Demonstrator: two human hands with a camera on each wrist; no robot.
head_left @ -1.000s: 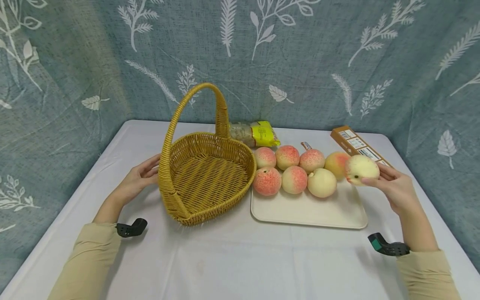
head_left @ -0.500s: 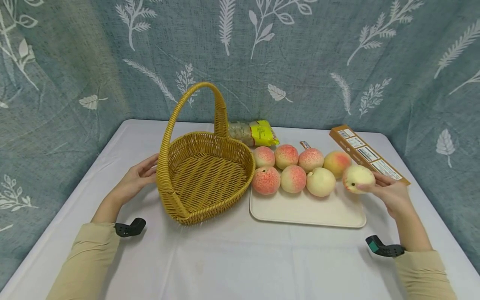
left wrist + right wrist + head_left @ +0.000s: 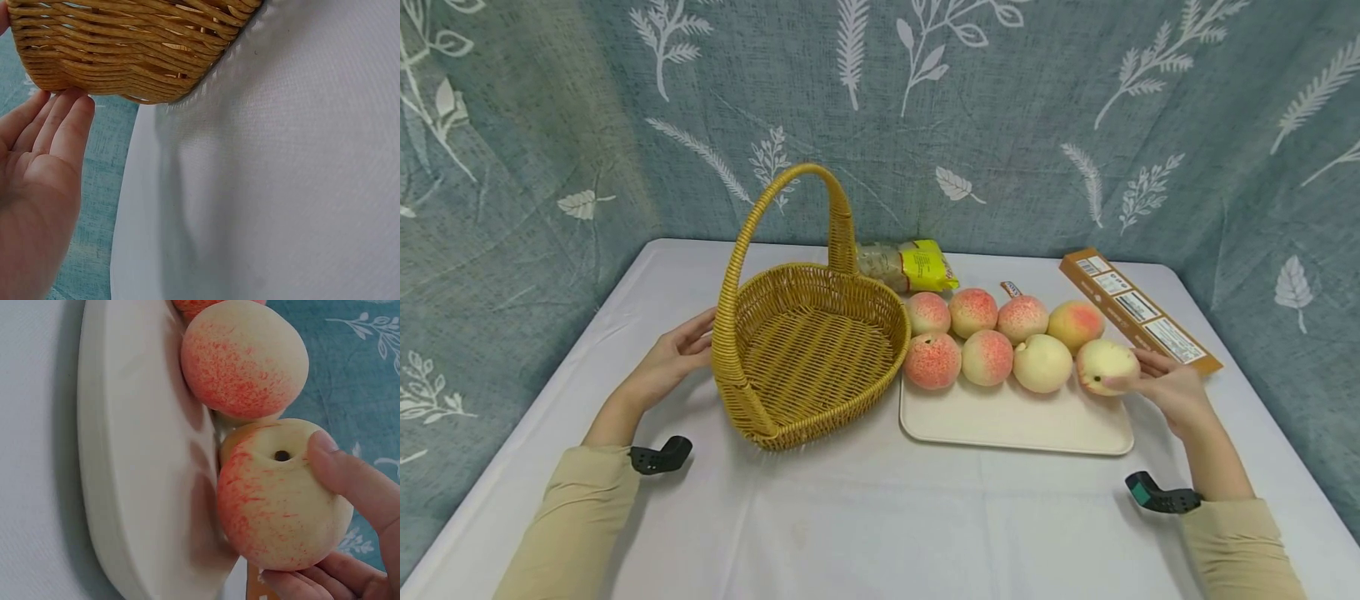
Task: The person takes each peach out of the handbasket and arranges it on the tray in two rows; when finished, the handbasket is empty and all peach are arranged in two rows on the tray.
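Note:
My right hand [image 3: 1176, 396] holds a pale yellow peach [image 3: 1105, 365] with red streaks, thumb on one side and fingers on the other. That peach is at the right end of a cream tray [image 3: 1000, 427], beside the peaches there; I cannot tell whether it touches the tray. In the right wrist view, a dark hole shows in the held peach [image 3: 281, 500] near my thumb. On the left, the outstretched fingers of my left hand [image 3: 664, 362] touch the outer wall of a brown wicker basket [image 3: 820, 358] with a tall handle. Nothing lies inside the basket.
Several red and yellow peaches [image 3: 988, 358] stand in two rows on the tray. Behind them lie a clear and yellow packet [image 3: 925, 265] and a small wrapped item [image 3: 1011, 290]. A long brown box [image 3: 1138, 308] lies at the back right, close to my right hand.
My right hand has lowered the held peach and moved it left, to the tray's right end beside the others. My left hand stays at the basket.

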